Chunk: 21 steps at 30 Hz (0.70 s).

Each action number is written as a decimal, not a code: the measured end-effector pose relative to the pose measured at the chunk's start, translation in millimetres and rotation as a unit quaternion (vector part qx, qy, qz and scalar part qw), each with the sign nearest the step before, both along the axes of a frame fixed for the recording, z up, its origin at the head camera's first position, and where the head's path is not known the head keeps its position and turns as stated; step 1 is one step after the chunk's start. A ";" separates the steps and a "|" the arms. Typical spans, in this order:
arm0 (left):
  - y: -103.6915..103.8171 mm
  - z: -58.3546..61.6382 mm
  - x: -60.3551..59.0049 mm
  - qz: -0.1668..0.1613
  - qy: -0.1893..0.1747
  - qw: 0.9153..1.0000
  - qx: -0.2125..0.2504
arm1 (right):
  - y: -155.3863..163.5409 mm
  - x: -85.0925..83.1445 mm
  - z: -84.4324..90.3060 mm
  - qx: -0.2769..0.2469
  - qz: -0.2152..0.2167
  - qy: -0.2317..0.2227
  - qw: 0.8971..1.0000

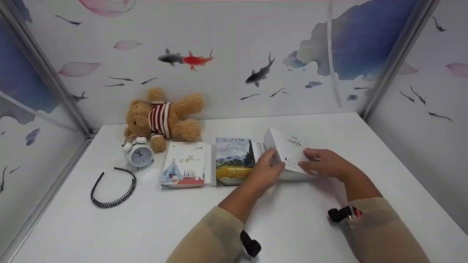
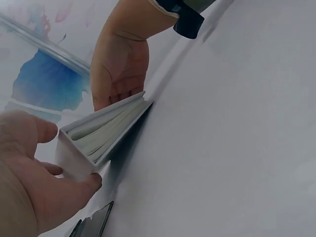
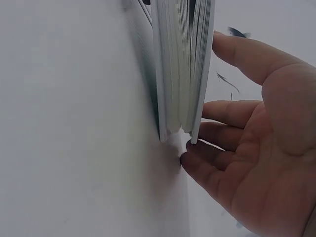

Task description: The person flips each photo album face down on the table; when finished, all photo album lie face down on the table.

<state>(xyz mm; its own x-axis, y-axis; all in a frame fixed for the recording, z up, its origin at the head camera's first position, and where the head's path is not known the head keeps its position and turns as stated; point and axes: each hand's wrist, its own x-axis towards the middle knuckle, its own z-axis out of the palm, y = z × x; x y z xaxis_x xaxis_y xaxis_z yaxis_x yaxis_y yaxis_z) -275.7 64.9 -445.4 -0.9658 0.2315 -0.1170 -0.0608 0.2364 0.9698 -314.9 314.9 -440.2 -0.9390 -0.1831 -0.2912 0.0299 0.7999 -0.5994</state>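
White book (image 1: pixel 287 149) is tilted on the worktop (image 1: pixel 292 226), cover print too small to read. Left hand (image 1: pixel 266 168) pinches its spine; right hand (image 1: pixel 329 163) fingers relaxed, touching the cover by its free edge. Left hand hides a corner of the landscape book (image 1: pixel 233 157). Further left: tent book (image 1: pixel 186 164), clock (image 1: pixel 139 155), bear (image 1: pixel 161 118), hairband (image 1: pixel 111 203).

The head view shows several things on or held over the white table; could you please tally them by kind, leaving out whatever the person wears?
Books: 3 (tent-cover book, landscape-cover book, white book in the hands)
Teddy bear: 1
Alarm clock: 1
Headband: 1
Total: 6
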 end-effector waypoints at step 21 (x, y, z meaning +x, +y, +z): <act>2.2 20.7 4.2 0.012 0.012 0.989 0.146 | -47.1 17.6 26.1 -0.242 -0.008 0.041 0.969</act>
<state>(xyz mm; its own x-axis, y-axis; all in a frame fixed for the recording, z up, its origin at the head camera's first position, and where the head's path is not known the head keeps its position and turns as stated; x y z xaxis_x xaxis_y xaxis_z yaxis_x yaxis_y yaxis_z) -271.6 67.1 -424.7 -0.9733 0.2282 -0.0246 -0.0383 -0.0560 0.9977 -297.3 267.8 -414.1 -0.9593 -0.2647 -0.0985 -0.0238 0.4233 -0.9057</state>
